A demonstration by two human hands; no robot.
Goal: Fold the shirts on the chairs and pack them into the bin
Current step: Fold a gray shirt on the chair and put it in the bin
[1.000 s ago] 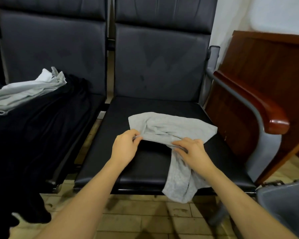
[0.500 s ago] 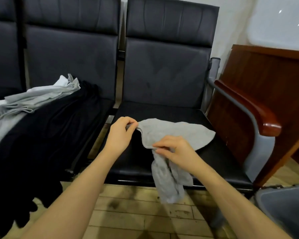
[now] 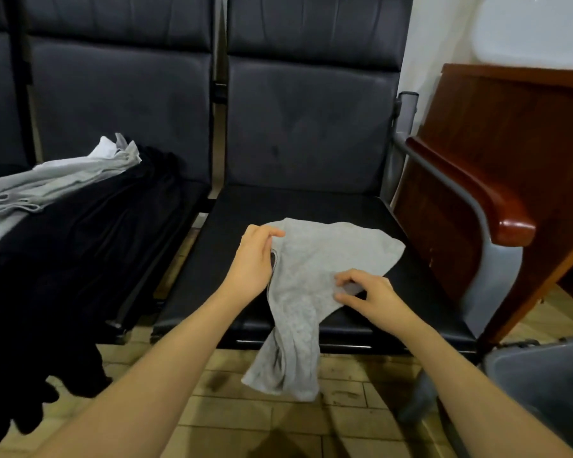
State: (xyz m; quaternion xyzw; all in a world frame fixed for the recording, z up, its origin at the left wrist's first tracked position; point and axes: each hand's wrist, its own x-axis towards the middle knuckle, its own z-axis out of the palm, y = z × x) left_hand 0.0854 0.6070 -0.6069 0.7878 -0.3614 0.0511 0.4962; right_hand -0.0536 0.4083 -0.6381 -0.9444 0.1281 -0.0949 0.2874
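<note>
I have the left hand [image 3: 252, 259] pinching the grey shirt [image 3: 315, 269] at its left edge and the right hand [image 3: 366, 297] pinching a fold near the middle. I'd spread it flat on the chair seat [image 3: 239, 219] first; its long axis runs from the seat's middle out over the front edge, the tail hanging floorward.

grey shirt [image 3: 315, 269] lifted, right hand [image 3: 368, 297] shifted rightward
</note>
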